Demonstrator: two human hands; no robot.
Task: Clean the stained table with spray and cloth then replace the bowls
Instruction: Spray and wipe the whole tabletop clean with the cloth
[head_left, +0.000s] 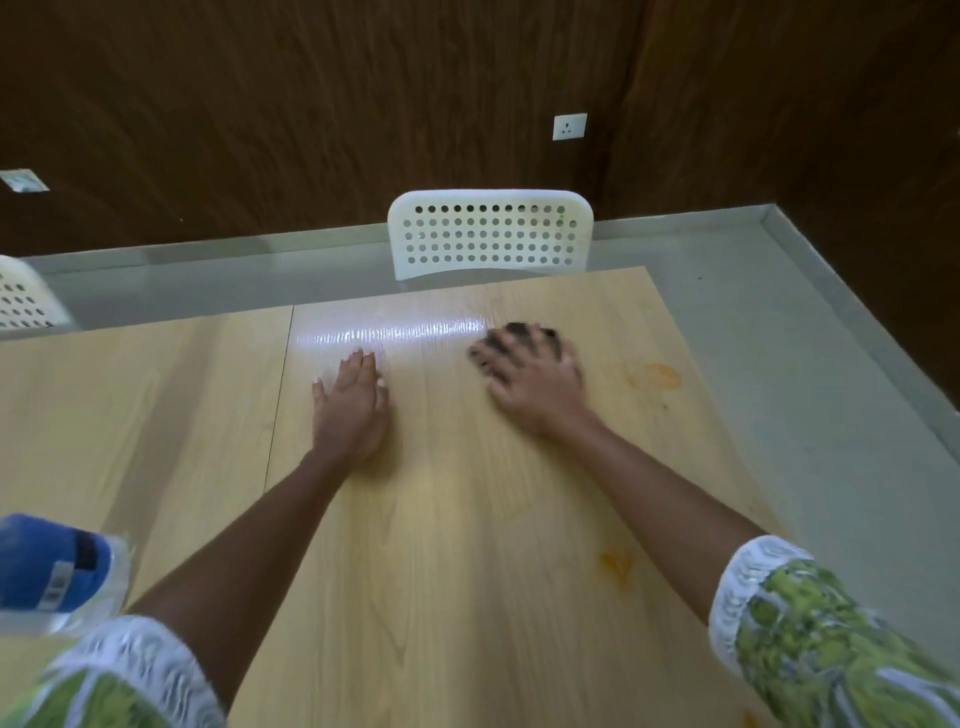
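Note:
My left hand (350, 408) lies flat on the light wooden table (457, 545), fingers straight. My right hand (535, 382) presses a dark cloth (519, 335) onto the table further right, fingers spread over it; the hand is blurred. An orange stain (660, 375) marks the table to the right of the cloth, and another orange stain (618, 566) sits near my right forearm. A spray bottle (57, 571) with a blue top stands at the lower left. No bowls are in view.
A white perforated chair (488, 234) stands at the table's far edge, a second white chair (26, 299) at the far left. A wet sheen (395, 332) shows near the far edge. Grey floor (779, 338) lies beyond the table's right edge, before brown wood-panelled walls.

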